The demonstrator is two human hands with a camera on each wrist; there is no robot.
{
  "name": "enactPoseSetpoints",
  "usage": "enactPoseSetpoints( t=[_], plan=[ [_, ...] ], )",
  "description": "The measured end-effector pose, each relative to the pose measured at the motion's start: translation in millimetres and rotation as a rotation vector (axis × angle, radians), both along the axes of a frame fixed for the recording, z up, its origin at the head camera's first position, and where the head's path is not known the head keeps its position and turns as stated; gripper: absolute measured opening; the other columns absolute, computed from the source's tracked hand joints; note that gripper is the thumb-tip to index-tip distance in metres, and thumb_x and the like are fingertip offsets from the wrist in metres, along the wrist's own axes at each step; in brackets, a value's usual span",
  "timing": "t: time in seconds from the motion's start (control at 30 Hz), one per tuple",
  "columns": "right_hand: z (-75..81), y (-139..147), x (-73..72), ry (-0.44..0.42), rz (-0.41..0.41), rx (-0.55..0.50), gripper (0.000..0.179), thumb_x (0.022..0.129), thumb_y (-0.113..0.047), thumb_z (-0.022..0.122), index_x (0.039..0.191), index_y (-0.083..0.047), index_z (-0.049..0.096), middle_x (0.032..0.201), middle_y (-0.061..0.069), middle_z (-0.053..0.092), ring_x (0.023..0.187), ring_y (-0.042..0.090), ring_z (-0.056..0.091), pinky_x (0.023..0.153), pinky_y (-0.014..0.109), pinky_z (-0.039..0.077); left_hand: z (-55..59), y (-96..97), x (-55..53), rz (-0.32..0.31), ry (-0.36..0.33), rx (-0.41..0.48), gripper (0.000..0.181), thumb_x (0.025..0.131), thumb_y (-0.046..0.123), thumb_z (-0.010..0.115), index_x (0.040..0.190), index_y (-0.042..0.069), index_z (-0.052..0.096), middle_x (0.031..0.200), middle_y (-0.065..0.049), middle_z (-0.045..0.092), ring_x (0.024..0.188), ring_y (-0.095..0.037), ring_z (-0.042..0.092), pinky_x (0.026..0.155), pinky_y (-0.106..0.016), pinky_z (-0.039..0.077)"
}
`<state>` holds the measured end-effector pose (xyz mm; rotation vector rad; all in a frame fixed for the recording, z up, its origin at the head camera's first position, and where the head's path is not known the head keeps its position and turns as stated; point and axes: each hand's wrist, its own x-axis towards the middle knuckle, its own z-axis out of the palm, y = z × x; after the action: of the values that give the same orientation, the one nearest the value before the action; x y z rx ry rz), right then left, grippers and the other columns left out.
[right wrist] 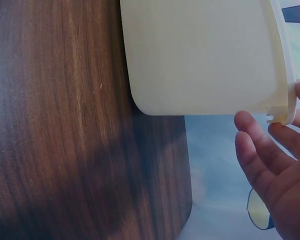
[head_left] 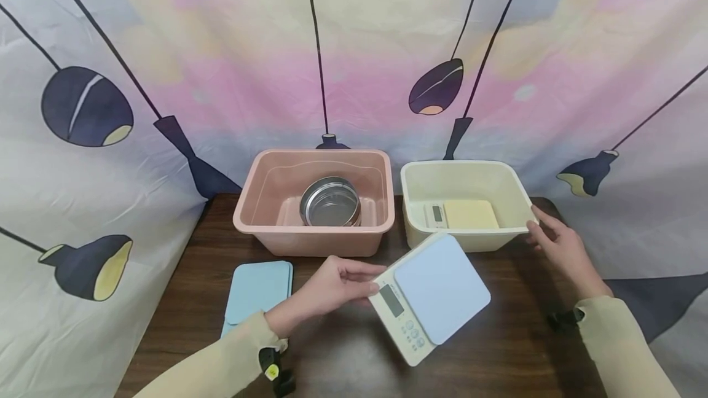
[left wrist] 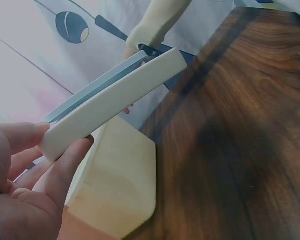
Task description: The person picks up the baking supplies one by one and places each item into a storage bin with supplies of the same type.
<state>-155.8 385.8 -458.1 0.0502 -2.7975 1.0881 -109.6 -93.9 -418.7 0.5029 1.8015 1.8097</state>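
My left hand (head_left: 345,284) pinches the corner of a white kitchen scale (head_left: 442,290) between thumb and fingers. Its pale blue platform faces up, its display and buttons are on the near left side, and it is tilted over the table. In the left wrist view the scale (left wrist: 115,97) shows edge-on. At the right, my right hand (head_left: 564,250) holds the rim corner of a cream plastic basin (head_left: 470,239), thumb on one side of the lip and a finger on the other. Inside that basin lies another scale with a yellow platform (head_left: 471,214).
A pink basin (head_left: 315,243) stands left of the cream one, with round metal pans or sieves (head_left: 330,201) in it. Light blue flat items (head_left: 260,290) lie at the left on the dark wood table (head_left: 343,361). A patterned cloth (head_left: 354,48) hangs behind.
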Motion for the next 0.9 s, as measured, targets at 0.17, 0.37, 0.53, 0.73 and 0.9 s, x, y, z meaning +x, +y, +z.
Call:
enactPoseSetpoints(
  t=[0.17,0.37,0.53,0.73,0.9],
  plan=[
    [1.5,0.1,-0.1,-0.011,0.000,0.001,0.060,0.111,-0.034,0.052,0.162,-0.007,0.035,0.113,0.031,0.068,0.079,-0.005,0.063,0.063,0.016,0.055,10.2,9.9,-12.3,-0.022,0.033,-0.010,0.037,0.097,0.001,0.070,0.134,-0.007,0.067,0.121,-0.023,0.073,0.101,-0.025,0.076,0.085,-0.047,0.064],
    [1.7,0.4,0.5,-0.028,-0.008,-0.007,0.061,0.110,-0.034,0.052,0.162,-0.008,0.035,0.113,0.031,0.068,0.081,0.000,0.066,0.063,0.017,0.055,20.3,21.0,-30.5,-0.038,0.036,-0.025,0.037,0.097,-0.002,0.070,0.134,-0.006,0.067,0.123,-0.022,0.073,0.103,-0.028,0.075,0.084,-0.045,0.064],
    [0.7,-1.4,1.0,-0.053,-0.023,-0.009,0.062,0.110,-0.034,0.052,0.163,-0.008,0.033,0.121,0.033,0.065,0.082,0.001,0.065,0.064,0.017,0.055,33.9,27.8,-47.2,-0.034,0.057,-0.044,0.037,0.097,-0.002,0.071,0.133,-0.005,0.067,0.123,-0.022,0.073,0.101,-0.028,0.076,0.086,-0.048,0.063],
    [-1.1,-4.2,-0.8,-0.035,-0.027,0.005,0.061,0.111,-0.034,0.051,0.161,-0.004,0.035,0.115,0.033,0.067,0.085,0.019,0.071,0.063,0.017,0.055,53.5,33.8,-70.9,0.003,0.113,-0.097,0.034,0.097,0.000,0.072,0.130,-0.004,0.070,0.122,-0.019,0.073,0.097,-0.025,0.076,0.083,-0.042,0.065],
    [-2.2,-3.4,-1.8,-0.018,-0.024,-0.002,0.060,0.111,-0.032,0.052,0.160,-0.003,0.036,0.110,0.032,0.069,0.080,0.008,0.070,0.061,0.017,0.055,65.6,40.9,-93.8,0.031,0.171,-0.160,0.033,0.097,0.005,0.074,0.129,0.000,0.072,0.114,-0.015,0.077,0.089,-0.022,0.077,0.083,-0.043,0.065]
  ],
)
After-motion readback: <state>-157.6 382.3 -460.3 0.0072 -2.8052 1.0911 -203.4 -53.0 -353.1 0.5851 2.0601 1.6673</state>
